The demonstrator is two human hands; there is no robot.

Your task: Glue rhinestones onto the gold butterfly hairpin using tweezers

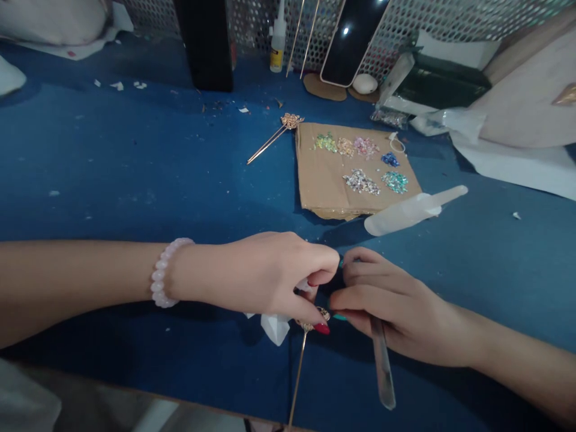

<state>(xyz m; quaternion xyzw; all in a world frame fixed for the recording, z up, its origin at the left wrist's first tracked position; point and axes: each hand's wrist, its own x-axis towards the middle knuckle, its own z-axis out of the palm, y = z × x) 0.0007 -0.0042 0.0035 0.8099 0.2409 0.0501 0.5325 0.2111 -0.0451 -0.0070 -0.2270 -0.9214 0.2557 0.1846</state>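
My left hand (270,270), with a pink bead bracelet at the wrist, is closed on a gold hairpin (299,366). The hairpin's ornate head shows partly by the thumb, and its long stem points down toward the table's front edge. A crumpled white tissue (275,328) sticks out beneath the same hand. My right hand (396,300) is closed, with metal tweezers (383,366) tucked in it, their broad end pointing down. The right fingertips meet close to the hairpin's head; what lies between them is hidden.
Beyond my hands, a cardboard piece (321,186) bears several piles of small coloured stones. A white squeeze bottle (400,215) lies by its near right corner. Another gold hairpin (270,143) rests to its left. A phone (353,42) and a glue bottle (278,45) stand at the back mesh.
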